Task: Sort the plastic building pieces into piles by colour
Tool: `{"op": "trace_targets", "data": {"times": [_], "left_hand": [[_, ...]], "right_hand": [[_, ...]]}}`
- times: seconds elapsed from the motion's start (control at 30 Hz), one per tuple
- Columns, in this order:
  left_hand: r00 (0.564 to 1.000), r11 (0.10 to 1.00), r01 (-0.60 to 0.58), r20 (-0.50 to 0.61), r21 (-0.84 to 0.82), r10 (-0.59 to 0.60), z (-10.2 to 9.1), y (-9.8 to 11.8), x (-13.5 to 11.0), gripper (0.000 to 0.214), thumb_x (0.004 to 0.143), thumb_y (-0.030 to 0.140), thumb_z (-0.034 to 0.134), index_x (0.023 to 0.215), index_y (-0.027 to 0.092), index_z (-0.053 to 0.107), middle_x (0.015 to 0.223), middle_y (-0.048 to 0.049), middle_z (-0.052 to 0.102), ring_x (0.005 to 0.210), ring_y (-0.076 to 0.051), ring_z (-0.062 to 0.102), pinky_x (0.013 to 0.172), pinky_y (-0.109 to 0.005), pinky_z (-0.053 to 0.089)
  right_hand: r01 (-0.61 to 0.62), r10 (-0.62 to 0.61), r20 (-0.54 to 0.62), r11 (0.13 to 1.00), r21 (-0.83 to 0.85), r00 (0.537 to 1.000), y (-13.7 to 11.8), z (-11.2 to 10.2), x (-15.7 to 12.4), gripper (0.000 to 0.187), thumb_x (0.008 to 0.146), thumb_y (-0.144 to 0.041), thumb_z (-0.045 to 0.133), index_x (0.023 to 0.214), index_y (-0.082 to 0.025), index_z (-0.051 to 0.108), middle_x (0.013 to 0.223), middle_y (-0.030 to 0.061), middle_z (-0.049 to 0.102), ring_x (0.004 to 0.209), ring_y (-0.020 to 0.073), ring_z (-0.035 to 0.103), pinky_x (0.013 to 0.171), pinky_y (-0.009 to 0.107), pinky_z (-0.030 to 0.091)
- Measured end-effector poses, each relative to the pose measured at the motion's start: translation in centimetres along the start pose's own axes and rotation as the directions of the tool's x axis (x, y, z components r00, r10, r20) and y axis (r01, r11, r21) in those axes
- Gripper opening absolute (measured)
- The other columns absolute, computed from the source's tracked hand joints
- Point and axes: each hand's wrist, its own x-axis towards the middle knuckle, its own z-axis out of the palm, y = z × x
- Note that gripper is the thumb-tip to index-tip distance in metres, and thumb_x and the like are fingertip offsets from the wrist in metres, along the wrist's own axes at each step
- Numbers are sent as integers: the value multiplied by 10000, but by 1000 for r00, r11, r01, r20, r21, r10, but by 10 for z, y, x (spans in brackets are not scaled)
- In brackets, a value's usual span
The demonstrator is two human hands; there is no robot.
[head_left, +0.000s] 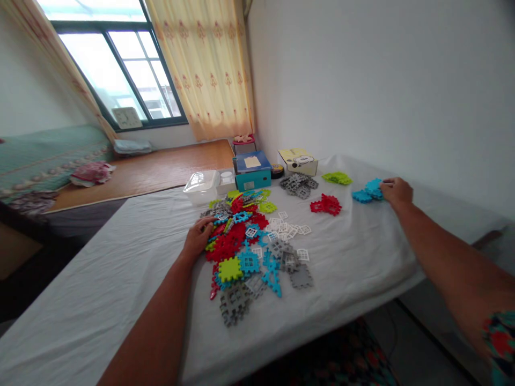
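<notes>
A mixed heap of flat plastic interlocking building pieces (233,241) in red, blue, green and grey lies on the table. My left hand (198,236) is at the heap's left edge, its fingers bent in among the pieces; what they grip is too small to make out. Far to the right, my right hand (398,192) pinches the edge of a blue interlocking piece (374,187). That piece lies over other blue pieces (361,197) in a small pile. Separate piles of red pieces (326,204), green pieces (337,178) and grey pieces (299,185) lie left of it.
White window-shaped pieces (292,230) lie right of the heap. Behind it stand a clear plastic container (201,185), a blue box (252,177), a round black tin (277,171) and a yellow box (298,161). A white cloth (346,257) covers the table; a wall rises at the right.
</notes>
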Motion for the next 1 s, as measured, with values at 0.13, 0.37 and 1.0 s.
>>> {"op": "trace_targets", "data": {"times": [0.13, 0.37, 1.0], "left_hand": [[1000, 1000, 1, 3, -1, -1, 0, 0, 0, 384, 816, 412, 478, 1027, 178, 698, 1141, -86, 656, 1113, -241, 579, 1046, -412, 408], [1000, 1000, 19, 6, 2, -19, 1, 0, -1, 392, 823, 417, 475, 1037, 171, 693, 1158, -87, 652, 1125, -244, 573, 1056, -417, 399], [1000, 1000, 7, 12, -6, -7, 1, 1, -2, 379, 829, 406, 472, 1036, 176, 692, 1155, -87, 652, 1113, -237, 578, 1047, -415, 406]], "right_hand": [[-79, 77, -39, 994, -72, 996, -10, -8, -14, 252, 758, -242, 610, 987, -148, 658, 1065, 248, 611, 906, 301, 596, 744, 419, 449], [402, -537, 419, 837, 370, 732, -138, -4, -100, 290, 827, -329, 583, 1069, -184, 646, 1045, 83, 661, 791, 163, 621, 755, 297, 488], [207, -844, 520, 536, 818, 132, -269, 21, -227, 418, 844, -353, 619, 1230, -191, 607, 1061, 58, 681, 860, 151, 631, 752, 261, 484]]}}
